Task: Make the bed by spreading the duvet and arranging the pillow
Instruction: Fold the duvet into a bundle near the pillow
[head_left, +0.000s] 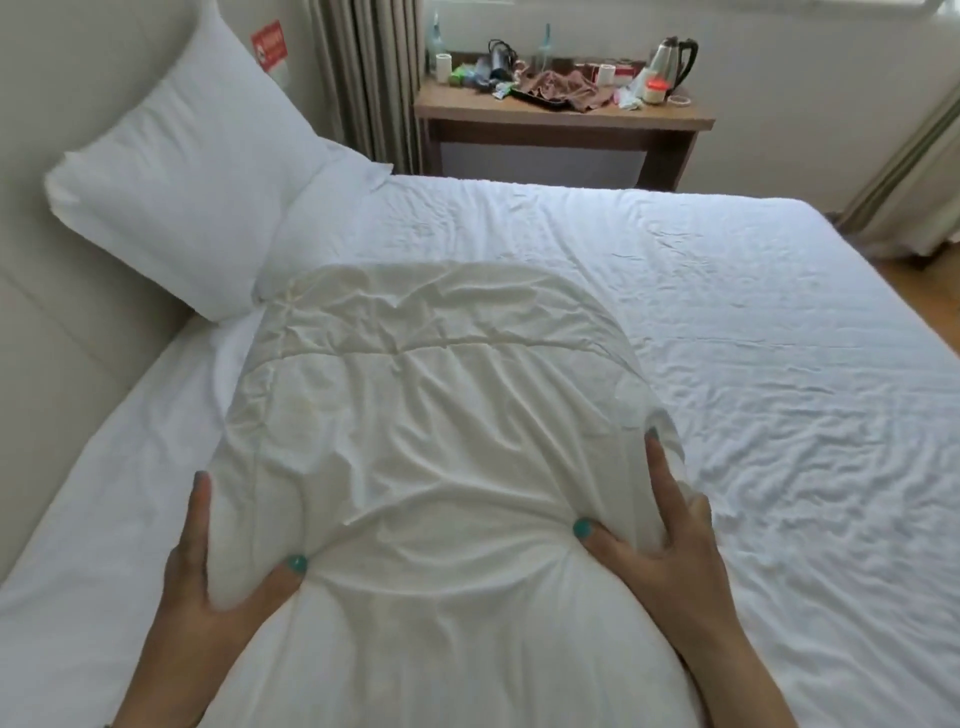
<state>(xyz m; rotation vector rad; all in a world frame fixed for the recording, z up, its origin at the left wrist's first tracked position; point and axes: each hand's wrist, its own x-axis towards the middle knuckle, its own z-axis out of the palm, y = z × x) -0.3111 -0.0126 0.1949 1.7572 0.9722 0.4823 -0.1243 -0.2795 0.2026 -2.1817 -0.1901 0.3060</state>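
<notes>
clearly we were at the start: our left hand (208, 566) and right hand (660, 530) each pinched the bunched duvet (426, 415), a soft, creased white bundle held over the wrinkled sheet (727, 312). next it needed flinging wide. the plump pillow (176, 182) leaned on the headboard (67, 338).

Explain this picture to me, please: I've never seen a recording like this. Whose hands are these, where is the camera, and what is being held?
There is no machine here. A person wears a wide-angle camera on the head, so you look forward and down, as they do. The left hand and the right hand each grip a bunched white duvet, thumbs pressed into its top. It is still folded up, held over the bed, whose wrinkled sheet is uncovered. A white pillow leans against the headboard on the left. Behind the bed stands a wooden side table with a kettle, cups and other clutter.
</notes>
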